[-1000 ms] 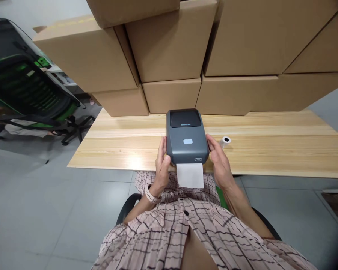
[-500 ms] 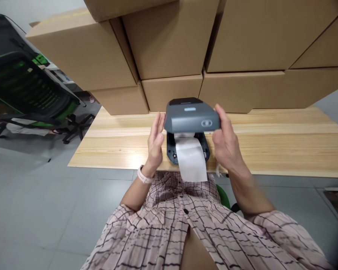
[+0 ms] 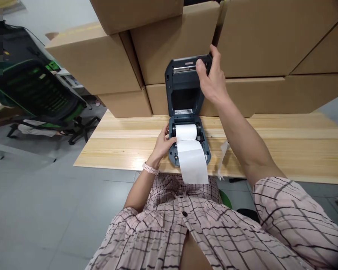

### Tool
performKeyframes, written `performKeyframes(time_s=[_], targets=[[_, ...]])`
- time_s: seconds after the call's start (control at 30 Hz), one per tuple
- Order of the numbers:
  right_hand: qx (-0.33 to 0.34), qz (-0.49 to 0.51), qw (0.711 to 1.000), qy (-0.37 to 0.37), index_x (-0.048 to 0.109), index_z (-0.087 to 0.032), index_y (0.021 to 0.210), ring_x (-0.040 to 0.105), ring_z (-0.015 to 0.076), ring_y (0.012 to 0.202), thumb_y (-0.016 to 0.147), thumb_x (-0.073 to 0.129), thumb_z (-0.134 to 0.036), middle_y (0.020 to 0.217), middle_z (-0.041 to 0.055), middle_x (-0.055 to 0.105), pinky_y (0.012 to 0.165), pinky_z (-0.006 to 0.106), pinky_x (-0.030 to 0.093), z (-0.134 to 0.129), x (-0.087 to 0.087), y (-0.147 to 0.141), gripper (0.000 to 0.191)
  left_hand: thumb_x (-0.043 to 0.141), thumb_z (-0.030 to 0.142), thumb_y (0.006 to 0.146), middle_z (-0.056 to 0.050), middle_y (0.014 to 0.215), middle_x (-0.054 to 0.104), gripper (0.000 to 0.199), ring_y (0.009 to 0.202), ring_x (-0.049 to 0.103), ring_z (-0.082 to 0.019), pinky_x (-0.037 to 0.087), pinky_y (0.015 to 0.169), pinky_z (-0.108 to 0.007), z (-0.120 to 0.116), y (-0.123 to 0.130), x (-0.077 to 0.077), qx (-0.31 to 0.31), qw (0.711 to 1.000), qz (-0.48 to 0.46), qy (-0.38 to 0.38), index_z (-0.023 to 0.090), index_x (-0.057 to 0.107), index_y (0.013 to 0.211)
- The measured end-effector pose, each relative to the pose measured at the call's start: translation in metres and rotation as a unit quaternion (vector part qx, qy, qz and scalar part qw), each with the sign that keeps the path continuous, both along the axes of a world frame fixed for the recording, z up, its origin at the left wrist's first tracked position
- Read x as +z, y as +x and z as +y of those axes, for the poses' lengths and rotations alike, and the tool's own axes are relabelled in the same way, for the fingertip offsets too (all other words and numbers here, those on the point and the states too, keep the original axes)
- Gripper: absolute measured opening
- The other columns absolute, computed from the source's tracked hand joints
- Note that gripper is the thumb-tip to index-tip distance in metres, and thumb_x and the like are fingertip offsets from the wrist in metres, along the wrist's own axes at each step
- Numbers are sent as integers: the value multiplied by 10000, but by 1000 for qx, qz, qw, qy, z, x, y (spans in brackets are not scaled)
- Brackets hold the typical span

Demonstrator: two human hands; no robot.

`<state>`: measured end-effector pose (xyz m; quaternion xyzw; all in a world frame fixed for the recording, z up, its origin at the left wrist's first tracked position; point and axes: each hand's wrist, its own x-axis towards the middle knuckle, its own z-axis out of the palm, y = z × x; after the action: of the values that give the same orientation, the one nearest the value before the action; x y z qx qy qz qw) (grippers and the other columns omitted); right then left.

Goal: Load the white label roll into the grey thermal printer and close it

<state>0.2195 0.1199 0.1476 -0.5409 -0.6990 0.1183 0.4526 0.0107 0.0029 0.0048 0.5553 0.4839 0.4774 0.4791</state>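
A dark grey label printer (image 3: 172,154) stands on the table with its lid (image 3: 170,84) swung up and back. Inside the base sits a white label roll (image 3: 186,132), and a paper strip (image 3: 193,161) runs from it over the front edge. My right hand (image 3: 212,78) grips the upper right corner of the raised lid, thumb on the inner face. On the left side of the base is my left hand (image 3: 162,145), its thumb over the rim near the roll and its fingers partly hidden along the outer wall.
Stacked cardboard boxes (image 3: 124,105) stand along the back of the wooden table (image 3: 284,150). A crumpled translucent strip (image 3: 222,157) lies right of the printer, over the table's front edge. Farther left is a black and green office chair (image 3: 36,90).
My right hand has lifted the lid from partly raised to nearly upright, exposing the label roll. My left hand has moved from beside the lid down onto the base's left side.
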Motion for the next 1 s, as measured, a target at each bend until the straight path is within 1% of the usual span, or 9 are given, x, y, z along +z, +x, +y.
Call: performKeyframes(time_s=[0.1, 0.2, 0.27, 0.33, 0.47, 0.57, 0.7, 0.83, 1.0], targets=[[13, -10, 999, -31, 161, -135, 1655, 378, 246, 1603, 1142, 388, -539, 1760, 128, 343, 1309, 424, 291, 3, 5, 3, 691, 673, 240, 736, -174, 1432, 690, 826, 1194, 679, -290, 552, 1004, -409, 4, -5, 11, 20, 997, 80, -9, 130, 531, 1543], [1, -39, 997, 74, 202, -188, 1654, 313, 240, 1626, 1103, 486, -538, 1782, 92, 297, 1331, 437, 283, -21, 2, 5, 712, 668, 294, 770, -105, 1054, 779, 769, 913, 689, -256, 531, 848, -376, 7, -10, 23, 24, 972, 233, -34, 146, 575, 1519], [-8, -65, 984, 164, 384, -231, 1576, 393, 255, 1568, 1092, 466, -520, 1699, 90, 442, 1305, 460, 339, -49, -7, 4, 570, 642, 314, 799, -43, 797, 725, 749, 788, 657, -254, 486, 760, -357, 7, -12, 31, 4, 951, 307, -45, 157, 568, 1527], [54, -120, 977, 169, 590, -251, 1381, 567, 292, 1397, 1089, 413, -495, 1461, 113, 659, 1205, 495, 448, -73, -22, 1, 419, 606, 302, 813, -16, 689, 667, 730, 732, 639, -259, 445, 717, -346, 7, -10, 37, -12, 938, 345, -46, 167, 562, 1529], [261, -289, 920, -35, 658, -204, 1328, 696, 343, 1222, 1013, 529, -482, 1322, 128, 746, 1013, 508, 551, -85, -55, -1, 440, 583, 289, 814, -38, 732, 687, 703, 746, 651, -280, 424, 707, -352, 6, -6, 41, -13, 930, 366, -38, 173, 569, 1507], [272, -376, 873, -150, 556, -208, 1508, 702, 393, 1251, 927, 650, -585, 1417, 166, 715, 985, 520, 555, -68, -69, -4, 699, 576, 272, 817, -70, 812, 729, 654, 800, 670, -292, 448, 729, -356, 5, -6, 41, -21, 931, 364, -24, 157, 598, 1460], [252, -414, 855, -187, 489, -176, 1582, 710, 429, 1242, 849, 739, -607, 1402, 211, 722, 999, 542, 548, -51, -76, -15, 885, 565, 241, 812, -102, 897, 761, 583, 832, 678, -295, 469, 755, -365, 5, -7, 43, -42, 927, 372, -13, 144, 642, 1382], [281, -371, 867, -178, 518, -192, 1562, 734, 399, 1164, 748, 830, -542, 1345, 166, 752, 948, 513, 592, -49, -67, -12, 940, 563, 237, 809, -101, 886, 758, 607, 812, 669, -290, 469, 745, -364, 6, -7, 42, -33, 929, 369, -12, 136, 629, 1404], [423, -200, 874, -131, 459, -296, 1607, 735, 315, 1119, 738, 807, -679, 1315, 63, 753, 944, 444, 623, -64, -25, 38, 1012, 560, 268, 814, -72, 843, 730, 633, 793, 643, -279, 440, 729, -351, 6, -7, 36, -28, 937, 349, -12, 159, 615, 1436]])
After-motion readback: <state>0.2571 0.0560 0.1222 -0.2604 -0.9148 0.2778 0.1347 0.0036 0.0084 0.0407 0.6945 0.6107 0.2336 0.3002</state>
